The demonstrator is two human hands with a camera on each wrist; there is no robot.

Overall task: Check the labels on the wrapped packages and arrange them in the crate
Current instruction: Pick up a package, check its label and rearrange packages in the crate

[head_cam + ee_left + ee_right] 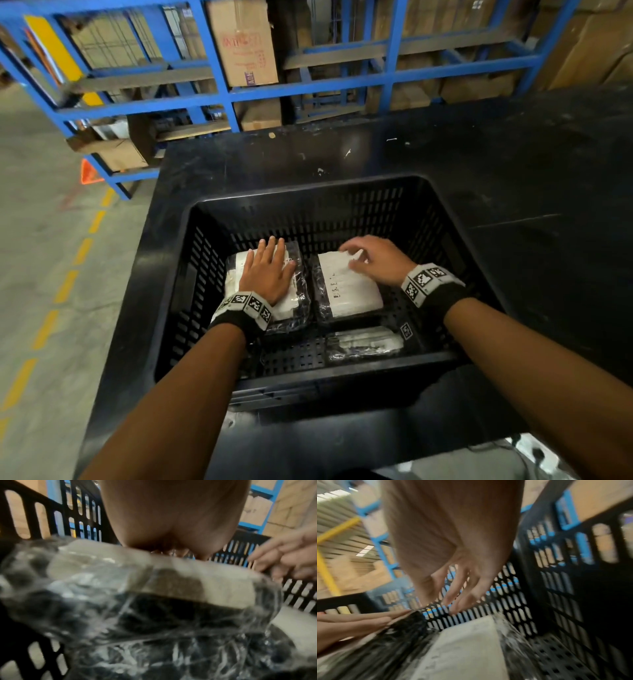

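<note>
left hand (269, 274) flat, fingers straight, pressing the left plastic-wrapped white-labelled package (294, 301) | right hand (373, 260) loosely spread over the right wrapped package (352, 291), seemingly grasping nothing (blurred) | third, smaller wrapped package (364, 342) nearer | all inside the black slotted plastic crate (191, 246) on the black table (513, 164) | arranging looks mostly done

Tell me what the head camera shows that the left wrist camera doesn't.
Only the head view shows the third, smaller wrapped package near the front wall of the black slotted plastic crate, plus the black table.

Only the left wrist view shows the crinkled clear wrap up close.

Both show the left hand resting flat on the left white-labelled wrapped package, and the right hand beside it.
</note>
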